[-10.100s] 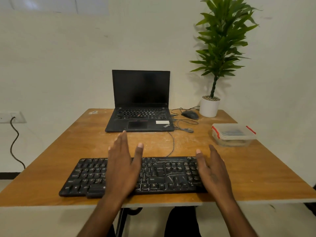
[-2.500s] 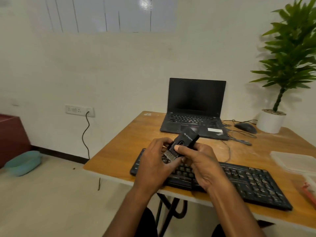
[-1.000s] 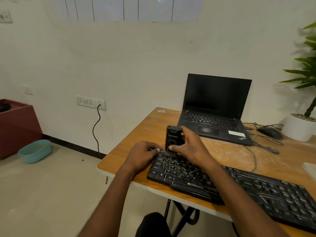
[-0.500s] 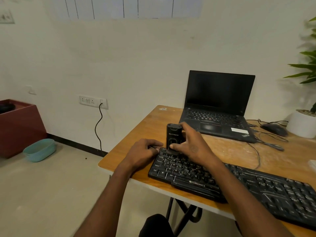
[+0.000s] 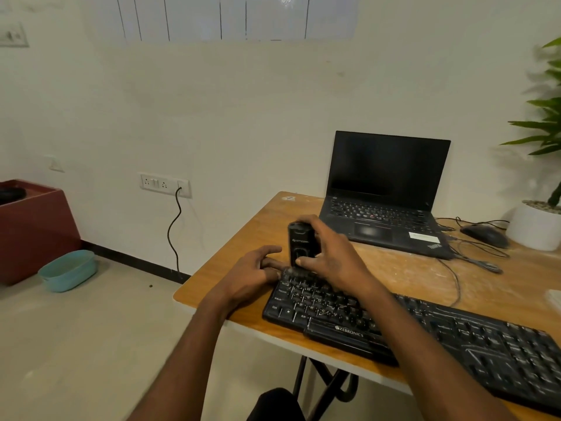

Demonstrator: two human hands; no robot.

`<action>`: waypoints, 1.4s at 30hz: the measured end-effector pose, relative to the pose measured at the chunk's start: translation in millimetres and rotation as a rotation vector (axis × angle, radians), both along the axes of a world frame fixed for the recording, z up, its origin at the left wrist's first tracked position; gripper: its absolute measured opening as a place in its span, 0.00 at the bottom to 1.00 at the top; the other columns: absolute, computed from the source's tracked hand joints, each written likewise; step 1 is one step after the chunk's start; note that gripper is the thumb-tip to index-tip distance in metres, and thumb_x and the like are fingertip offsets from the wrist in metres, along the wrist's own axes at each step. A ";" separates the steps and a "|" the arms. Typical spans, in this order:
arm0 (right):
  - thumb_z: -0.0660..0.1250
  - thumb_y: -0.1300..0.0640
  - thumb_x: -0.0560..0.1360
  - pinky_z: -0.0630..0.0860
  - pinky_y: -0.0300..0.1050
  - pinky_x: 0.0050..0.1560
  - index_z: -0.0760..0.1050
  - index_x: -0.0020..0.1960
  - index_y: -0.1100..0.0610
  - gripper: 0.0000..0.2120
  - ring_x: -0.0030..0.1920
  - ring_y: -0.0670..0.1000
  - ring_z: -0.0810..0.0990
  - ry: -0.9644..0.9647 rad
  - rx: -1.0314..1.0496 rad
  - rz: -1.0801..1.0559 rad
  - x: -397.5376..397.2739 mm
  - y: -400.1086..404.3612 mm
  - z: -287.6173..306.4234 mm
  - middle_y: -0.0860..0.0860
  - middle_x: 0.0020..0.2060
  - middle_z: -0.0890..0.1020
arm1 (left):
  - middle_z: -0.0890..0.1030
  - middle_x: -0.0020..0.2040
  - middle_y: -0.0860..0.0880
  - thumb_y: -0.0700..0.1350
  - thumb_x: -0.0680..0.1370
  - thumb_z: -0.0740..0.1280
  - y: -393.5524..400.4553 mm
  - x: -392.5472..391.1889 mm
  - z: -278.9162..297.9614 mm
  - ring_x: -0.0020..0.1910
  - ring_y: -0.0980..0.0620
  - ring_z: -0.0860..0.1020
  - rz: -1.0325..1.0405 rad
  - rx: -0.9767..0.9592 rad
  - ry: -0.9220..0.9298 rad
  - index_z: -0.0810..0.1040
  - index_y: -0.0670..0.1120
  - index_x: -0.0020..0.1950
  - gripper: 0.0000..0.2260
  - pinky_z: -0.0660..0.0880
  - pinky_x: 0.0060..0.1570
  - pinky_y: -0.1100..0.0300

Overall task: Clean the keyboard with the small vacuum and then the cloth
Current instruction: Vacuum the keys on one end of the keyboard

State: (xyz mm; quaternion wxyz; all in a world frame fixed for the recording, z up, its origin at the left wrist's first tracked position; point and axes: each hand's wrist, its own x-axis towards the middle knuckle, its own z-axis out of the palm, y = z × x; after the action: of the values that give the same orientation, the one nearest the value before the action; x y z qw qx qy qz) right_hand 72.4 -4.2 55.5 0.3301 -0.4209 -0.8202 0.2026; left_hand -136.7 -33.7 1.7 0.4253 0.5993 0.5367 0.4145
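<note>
A black keyboard lies along the near edge of the wooden table. The small black vacuum stands upright with its lower end on the keyboard's far left corner. My right hand grips the vacuum from the right side, thumb in front and fingers over its top. My left hand rests at the keyboard's left end with fingers curled against that edge. No cloth is in view.
An open black laptop sits behind the keyboard. A mouse with cables and a white plant pot stand at the back right. On the floor to the left are a teal basin and a red box.
The vacuum was held in both hands above the keyboard, then set upright on its far left corner. Over the last second the hands and vacuum have barely moved.
</note>
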 end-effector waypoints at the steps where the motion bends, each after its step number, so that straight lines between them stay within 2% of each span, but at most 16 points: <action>1: 0.77 0.58 0.71 0.77 0.36 0.41 0.65 0.70 0.38 0.35 0.54 0.48 0.79 -0.004 -0.006 -0.014 10.8 -1.1 -0.2 0.47 0.60 0.79 | 0.87 0.57 0.48 0.37 0.79 0.69 0.5 -0.7 -0.6 0.57 0.50 0.85 0.006 0.003 0.021 0.70 0.48 0.77 0.27 0.79 0.60 0.53; 6: 0.77 0.61 0.71 0.77 0.33 0.33 0.67 0.70 0.40 0.35 0.49 0.42 0.77 0.080 -0.047 -0.032 29.9 -5.0 -1.9 0.47 0.62 0.77 | 0.87 0.57 0.50 0.36 0.80 0.68 -0.7 1.2 0.8 0.56 0.54 0.85 -0.003 0.011 0.047 0.71 0.49 0.76 0.25 0.78 0.59 0.57; 8: 0.77 0.60 0.71 0.82 0.38 0.38 0.66 0.70 0.39 0.35 0.52 0.45 0.79 0.079 -0.036 -0.021 12.0 -4.4 -5.4 0.49 0.62 0.77 | 0.87 0.57 0.48 0.37 0.79 0.68 -2.3 2.2 1.4 0.56 0.51 0.85 -0.005 0.009 0.029 0.71 0.49 0.76 0.25 0.80 0.59 0.54; 10: 0.77 0.59 0.71 0.85 0.47 0.43 0.65 0.70 0.38 0.35 0.54 0.51 0.80 0.071 -0.003 0.000 -10.1 -2.3 -8.3 0.50 0.61 0.79 | 0.87 0.56 0.44 0.41 0.77 0.69 -3.5 2.2 2.2 0.55 0.47 0.86 -0.017 0.019 0.011 0.73 0.49 0.74 0.25 0.81 0.61 0.46; 11: 0.77 0.58 0.71 0.85 0.49 0.44 0.65 0.69 0.37 0.35 0.54 0.52 0.81 0.070 0.010 0.015 -19.1 -1.3 -8.6 0.50 0.60 0.79 | 0.86 0.55 0.42 0.42 0.75 0.69 -3.9 2.1 2.4 0.55 0.44 0.86 -0.026 0.025 0.003 0.74 0.50 0.73 0.25 0.81 0.61 0.43; 13: 0.76 0.58 0.71 0.84 0.47 0.44 0.64 0.69 0.37 0.34 0.53 0.52 0.81 0.060 0.013 0.030 -26.6 0.4 -7.5 0.50 0.59 0.79 | 0.86 0.54 0.41 0.43 0.74 0.68 -4.3 2.2 2.3 0.54 0.42 0.86 -0.038 0.032 -0.005 0.75 0.51 0.71 0.24 0.81 0.61 0.42; 17: 0.77 0.57 0.71 0.84 0.50 0.48 0.65 0.69 0.35 0.34 0.56 0.49 0.80 0.058 -0.008 0.032 2.0 -5.3 -6.6 0.47 0.60 0.78 | 0.87 0.56 0.46 0.44 0.72 0.70 -0.1 0.6 -2.4 0.57 0.47 0.85 -0.020 0.009 -0.008 0.72 0.49 0.75 0.30 0.79 0.65 0.41; 20: 0.77 0.58 0.71 0.84 0.53 0.46 0.66 0.68 0.35 0.34 0.56 0.49 0.80 0.115 -0.046 0.031 26.7 -11.4 -9.8 0.46 0.59 0.78 | 0.87 0.56 0.50 0.45 0.73 0.70 1.0 0.0 -1.8 0.57 0.52 0.85 -0.007 0.018 0.013 0.72 0.50 0.75 0.29 0.78 0.66 0.44; 23: 0.76 0.58 0.71 0.84 0.52 0.46 0.66 0.69 0.36 0.34 0.57 0.50 0.80 0.139 -0.037 0.025 20.7 -15.2 -11.0 0.46 0.60 0.78 | 0.87 0.56 0.49 0.45 0.73 0.70 -0.7 0.4 -0.3 0.56 0.51 0.85 -0.007 0.011 0.010 0.73 0.50 0.75 0.29 0.79 0.66 0.44; 27: 0.76 0.57 0.73 0.83 0.46 0.48 0.65 0.70 0.36 0.34 0.57 0.50 0.79 0.084 0.009 0.043 -14.9 -16.9 -7.6 0.49 0.61 0.78 | 0.87 0.55 0.43 0.42 0.74 0.70 -3.7 0.6 0.6 0.55 0.43 0.86 -0.038 0.003 -0.019 0.74 0.48 0.73 0.26 0.79 0.63 0.38; 29: 0.76 0.57 0.73 0.82 0.44 0.49 0.65 0.69 0.35 0.33 0.57 0.49 0.79 0.081 -0.005 0.053 -20.5 -16.8 -4.8 0.48 0.60 0.78 | 0.87 0.55 0.42 0.42 0.74 0.70 -3.6 1.5 1.1 0.55 0.42 0.86 -0.044 0.010 -0.031 0.76 0.48 0.70 0.24 0.79 0.63 0.37; 33: 0.76 0.59 0.72 0.84 0.48 0.48 0.66 0.69 0.36 0.34 0.57 0.48 0.80 0.109 -0.043 0.063 8.9 -27.2 -5.2 0.47 0.61 0.78 | 0.87 0.55 0.46 0.44 0.72 0.70 -2.0 2.3 1.4 0.55 0.47 0.86 -0.024 0.007 -0.014 0.74 0.50 0.73 0.28 0.80 0.64 0.40; 36: 0.76 0.60 0.72 0.85 0.49 0.47 0.67 0.69 0.35 0.34 0.57 0.47 0.80 0.140 -0.068 0.034 32.9 -35.1 -8.2 0.45 0.60 0.78 | 0.87 0.56 0.49 0.43 0.73 0.70 -0.5 1.4 -0.6 0.56 0.51 0.85 -0.012 0.015 0.005 0.74 0.51 0.73 0.27 0.79 0.65 0.43; 39: 0.76 0.60 0.72 0.85 0.48 0.46 0.67 0.70 0.35 0.35 0.57 0.47 0.80 0.166 -0.070 0.027 26.6 -37.5 -10.1 0.45 0.60 0.79 | 0.87 0.56 0.49 0.45 0.72 0.70 0.1 0.7 -1.3 0.56 0.50 0.85 -0.018 0.020 0.009 0.75 0.52 0.72 0.27 0.80 0.64 0.42; 42: 0.76 0.59 0.72 0.84 0.49 0.47 0.66 0.70 0.36 0.34 0.55 0.49 0.81 0.125 -0.018 0.054 -3.0 -40.2 -10.5 0.47 0.59 0.80 | 0.86 0.56 0.44 0.41 0.73 0.71 -2.0 1.4 -0.2 0.55 0.44 0.86 -0.044 0.011 -0.044 0.77 0.48 0.70 0.24 0.81 0.60 0.43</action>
State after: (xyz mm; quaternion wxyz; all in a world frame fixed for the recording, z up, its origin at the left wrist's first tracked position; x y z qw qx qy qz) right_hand 69.4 -44.4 45.0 0.3714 -0.3881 -0.8073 0.2445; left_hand -135.3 -35.7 1.5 0.4428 0.6041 0.5117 0.4210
